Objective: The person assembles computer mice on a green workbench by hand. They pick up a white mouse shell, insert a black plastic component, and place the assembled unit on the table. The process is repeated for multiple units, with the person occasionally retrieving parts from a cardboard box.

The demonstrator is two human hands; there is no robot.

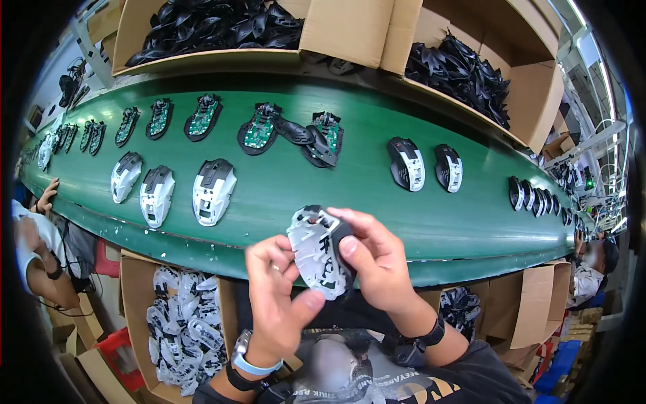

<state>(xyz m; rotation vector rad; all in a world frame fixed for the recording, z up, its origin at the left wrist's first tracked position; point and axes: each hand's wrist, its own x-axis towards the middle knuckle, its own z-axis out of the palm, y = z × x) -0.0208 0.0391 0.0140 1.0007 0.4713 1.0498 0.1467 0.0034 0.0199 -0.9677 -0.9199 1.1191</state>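
Note:
Just in front of the belt's near edge I hold a mouse top shell (315, 259), tilted so its white ribbed inside faces me. My right hand (380, 259) grips it from the right, its thumb on a dark side panel (342, 252) along that edge. At the shell's left and lower edges, my left hand (279, 289) cradles it with curled fingers and the thumb near the bottom. Further off on the belt lie mouse bases with green circuit boards (203, 118). Closer on the left rest several white-and-black top shells (214, 192).
A green conveyor belt (363, 195) crosses the view, with assembled mice (407, 163) to the right. Cardboard boxes of black parts (461, 74) stand beyond it. A box of white shells (185, 330) sits at lower left. Other people work at both ends, one person's hand (47, 195) on the belt edge.

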